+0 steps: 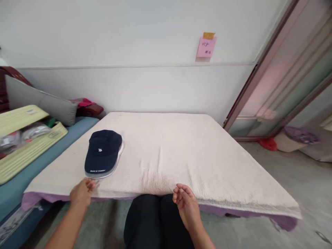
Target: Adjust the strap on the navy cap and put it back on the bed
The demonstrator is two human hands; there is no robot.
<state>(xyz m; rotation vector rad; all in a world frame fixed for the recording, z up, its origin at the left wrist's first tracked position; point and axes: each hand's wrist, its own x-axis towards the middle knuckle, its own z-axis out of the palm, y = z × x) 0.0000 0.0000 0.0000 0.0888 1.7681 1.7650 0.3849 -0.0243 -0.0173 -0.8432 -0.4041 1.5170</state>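
In the head view, a navy cap lies on the left part of the table, on the cream cloth, with its brim toward the person. A pale edge shows along its side and under the brim; whether this is a second cap below, I cannot tell. The left hand is just beside the front of the brim, the fingers bent inward; I cannot tell if they pinch the edge or only come near it. The right hand is well apart from it, near the table's front edge, with fingers loosely curled and nothing visible in them. The step in hand seems to be handling the cap at its brim, either taking or releasing. To lift it, the next move would call for a sure grip on the brim, perhaps with the right hand helping.
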